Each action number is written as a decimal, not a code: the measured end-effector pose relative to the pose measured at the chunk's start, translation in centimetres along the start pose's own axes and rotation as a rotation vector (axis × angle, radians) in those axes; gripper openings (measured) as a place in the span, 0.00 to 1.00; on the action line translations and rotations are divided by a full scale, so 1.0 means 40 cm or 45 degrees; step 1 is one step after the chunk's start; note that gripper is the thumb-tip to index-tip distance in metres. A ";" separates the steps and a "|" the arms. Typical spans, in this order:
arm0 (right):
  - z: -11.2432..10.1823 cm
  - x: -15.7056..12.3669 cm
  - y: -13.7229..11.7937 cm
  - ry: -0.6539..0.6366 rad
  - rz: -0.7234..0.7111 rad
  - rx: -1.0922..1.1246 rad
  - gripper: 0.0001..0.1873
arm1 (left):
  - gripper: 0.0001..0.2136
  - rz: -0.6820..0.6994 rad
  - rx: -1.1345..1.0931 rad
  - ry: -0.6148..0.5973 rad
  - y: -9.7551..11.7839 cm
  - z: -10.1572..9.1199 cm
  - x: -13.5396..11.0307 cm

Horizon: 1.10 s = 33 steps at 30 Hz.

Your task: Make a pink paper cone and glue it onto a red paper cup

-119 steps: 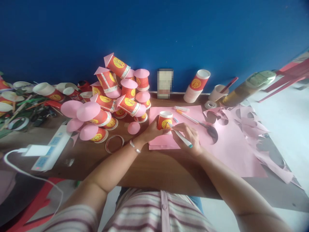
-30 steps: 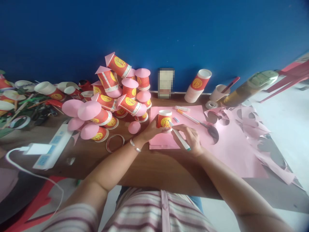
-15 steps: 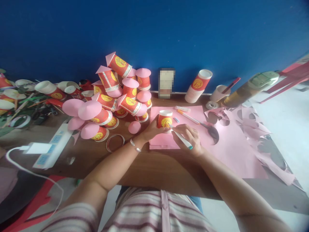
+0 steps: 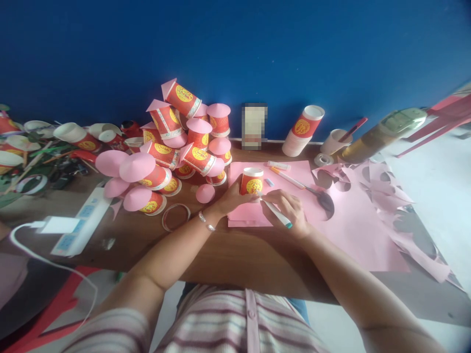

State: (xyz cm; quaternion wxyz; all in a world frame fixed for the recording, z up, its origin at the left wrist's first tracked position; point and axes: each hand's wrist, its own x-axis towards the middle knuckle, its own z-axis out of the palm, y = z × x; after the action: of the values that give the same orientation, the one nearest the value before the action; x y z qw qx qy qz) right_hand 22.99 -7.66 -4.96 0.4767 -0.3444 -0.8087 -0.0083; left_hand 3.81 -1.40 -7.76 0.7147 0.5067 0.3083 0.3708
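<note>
My left hand (image 4: 235,196) is closed around the lower left side of a red paper cup (image 4: 252,182) with a yellow emblem and a white rim. The cup stands over pink paper sheets (image 4: 245,217). In my right hand (image 4: 289,212) is a white marker pen (image 4: 278,214) with a green end, its tip at the lower right of the cup. Just right of the cup lies a small pale blue pen cap (image 4: 270,182). An orange-and-white pen (image 4: 289,178) and scissors with dark handles (image 4: 324,202) rest on the paper beyond my right hand.
Cups with pink cone tops (image 4: 158,169) are piled at the left, beside a white power strip (image 4: 79,223). A stack of cups (image 4: 303,130), a tape roll (image 4: 324,160) and a bottle (image 4: 380,135) stand at the back right. Cut pink scraps (image 4: 382,191) cover the right side.
The marker's tip has shifted slightly down on the cup, and its rear end has moved a little left. My left hand and the cup stay nearly in place.
</note>
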 end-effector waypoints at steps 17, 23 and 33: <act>0.000 0.000 0.002 0.012 0.026 -0.030 0.17 | 0.31 0.049 0.072 0.013 -0.019 -0.005 0.007; -0.004 0.005 -0.007 -0.029 0.038 -0.001 0.16 | 0.31 0.057 0.093 0.001 -0.022 -0.009 0.007; 0.003 0.004 -0.006 0.046 -0.026 -0.050 0.16 | 0.27 0.088 0.183 0.022 0.002 0.005 -0.001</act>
State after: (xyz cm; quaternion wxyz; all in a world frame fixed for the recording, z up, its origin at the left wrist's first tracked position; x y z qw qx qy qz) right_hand 22.70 -7.72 -4.84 0.4842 -0.3451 -0.8032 -0.0354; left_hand 3.94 -1.51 -7.62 0.6605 0.5638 0.3228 0.3764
